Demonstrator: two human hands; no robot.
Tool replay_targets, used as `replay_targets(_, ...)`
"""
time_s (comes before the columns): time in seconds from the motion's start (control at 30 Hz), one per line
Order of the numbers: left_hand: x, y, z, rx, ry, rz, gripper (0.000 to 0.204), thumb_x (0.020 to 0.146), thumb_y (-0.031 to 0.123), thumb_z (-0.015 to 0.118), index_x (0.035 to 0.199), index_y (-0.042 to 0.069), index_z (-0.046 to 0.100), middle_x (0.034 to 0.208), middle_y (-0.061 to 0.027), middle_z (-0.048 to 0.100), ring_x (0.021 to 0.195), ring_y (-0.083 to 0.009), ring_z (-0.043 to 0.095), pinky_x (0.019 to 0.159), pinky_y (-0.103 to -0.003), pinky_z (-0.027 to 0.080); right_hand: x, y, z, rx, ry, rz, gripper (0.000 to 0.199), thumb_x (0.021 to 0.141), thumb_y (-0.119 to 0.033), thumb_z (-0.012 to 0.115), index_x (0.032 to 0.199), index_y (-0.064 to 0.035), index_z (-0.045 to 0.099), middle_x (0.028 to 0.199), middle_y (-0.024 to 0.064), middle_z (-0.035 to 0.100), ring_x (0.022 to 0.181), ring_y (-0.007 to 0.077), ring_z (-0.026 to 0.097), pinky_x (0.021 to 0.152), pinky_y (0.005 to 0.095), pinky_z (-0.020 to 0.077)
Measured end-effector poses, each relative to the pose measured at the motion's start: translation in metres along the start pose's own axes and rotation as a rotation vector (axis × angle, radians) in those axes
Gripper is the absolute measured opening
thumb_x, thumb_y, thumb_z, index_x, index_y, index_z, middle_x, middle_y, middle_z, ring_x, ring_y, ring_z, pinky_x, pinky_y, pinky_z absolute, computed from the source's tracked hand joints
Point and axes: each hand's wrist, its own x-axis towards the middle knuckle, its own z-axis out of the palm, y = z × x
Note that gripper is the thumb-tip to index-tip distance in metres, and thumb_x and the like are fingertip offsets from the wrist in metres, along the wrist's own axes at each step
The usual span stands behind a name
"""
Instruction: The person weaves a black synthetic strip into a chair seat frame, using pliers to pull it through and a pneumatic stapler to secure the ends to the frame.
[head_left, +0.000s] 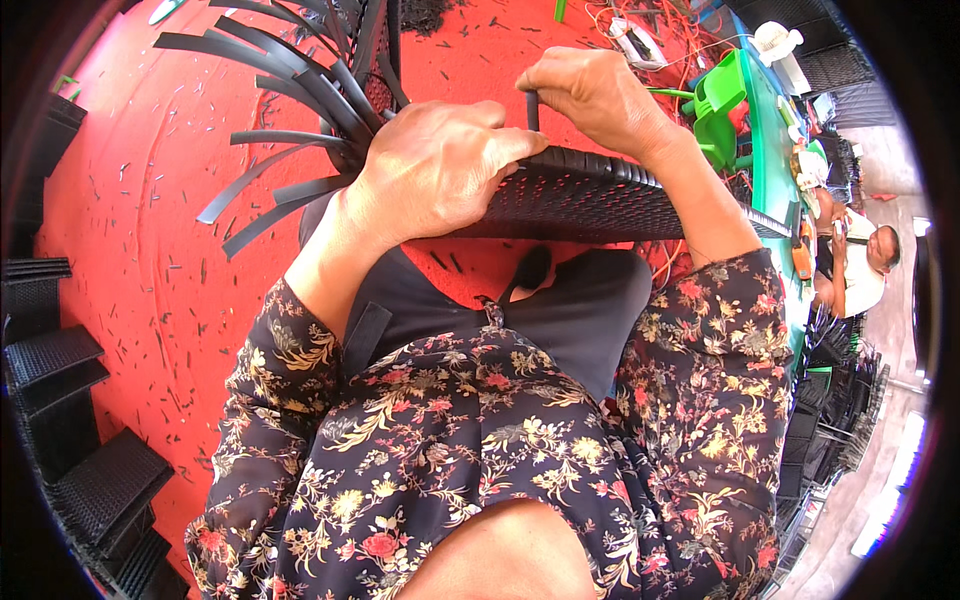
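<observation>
One broad red floor covering (140,260) is observed beneath the work. A black woven piece (590,205) is positioned beyond the lap, its wrapped edge (610,168) turned upward. Loose black strips (300,75) are left splayed beyond the left wrist. The edge is covered at one end by the left hand (435,165), whose fingers are curled closed over it, the index finger being extended to its top; the underside of this grip is hidden. The right hand (600,100) is raised just above the edge, its thumb and fingertips brought together on a single strip end (532,110), which is held upright. Pinch firmness cannot be told.

Risks are assessed as follows. If tension is eased, the wrap could be slackened and a gap left. If the strip end is drawn aslant, it could be twisted or lapped over the neighbouring turn. If overpulled, it could be torn.
</observation>
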Motion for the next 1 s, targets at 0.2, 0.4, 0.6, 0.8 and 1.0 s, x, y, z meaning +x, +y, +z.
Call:
replay_targets(0.2,0.002,-0.001,0.001,0.001,0.021,0.015,0.027,0.071,0.01,0.066,0.098,0.011,0.066,0.068,-0.0083,0.051,0.06,-0.0285,0.057,0.052,-0.038,0.046,0.003,-0.004,0.007,0.922,-0.102,0.544,0.025,0.078,-0.001,0.055,0.102,0.0004,0.062,0.076,0.0053,0.064,0.064,0.0111,0.063,0.058,0.0244,0.052)
replay_targets(0.4,0.002,0.001,-0.004,-0.054,0.005,0.001,0.029,0.07,0.008,0.067,0.098,0.01,0.066,0.069,-0.0084,0.051,0.061,-0.0285,0.057,0.052,-0.038,0.045,0.003,-0.008,0.013,1.137,-0.155,0.683,0.019,0.078,-0.003,0.057,0.096,0.0002,0.062,0.075,0.0037,0.062,0.063,0.0097,0.06,0.058,0.0235,0.051)
replay_targets(0.6,0.002,-0.001,-0.002,-0.08,0.01,0.007,0.034,0.068,0.006,0.067,0.102,0.01,0.065,0.07,-0.0088,0.051,0.061,-0.0287,0.057,0.053,-0.038,0.046,0.004,-0.002,0.018,1.062,-0.269,0.609,0.014,0.079,-0.004,0.058,0.092,-0.0025,0.063,0.076,0.0004,0.062,0.065,0.0061,0.059,0.058,0.0204,0.0483)
replay_targets(0.8,0.004,0.001,-0.007,-0.086,-0.053,-0.03,0.037,0.067,0.005,0.068,0.103,0.01,0.064,0.07,-0.0085,0.051,0.062,-0.0287,0.057,0.053,-0.038,0.045,0.002,-0.003,0.018,1.121,-0.212,0.631,0.014,0.081,-0.005,0.059,0.095,-0.0037,0.061,0.077,-0.0018,0.061,0.067,0.0052,0.059,0.059,0.0193,0.0479)
replay_targets(1.0,0.001,0.001,-0.007,-0.06,-0.065,-0.021,0.039,0.066,0.004,0.069,0.104,0.01,0.064,0.071,-0.0086,0.051,0.063,-0.0285,0.057,0.054,-0.038,0.046,0.005,-0.011,0.017,1.157,-0.25,0.738,0.017,0.079,0.001,0.057,0.096,-0.0013,0.059,0.078,0.0014,0.061,0.067,0.0072,0.06,0.061,0.0205,0.0498)
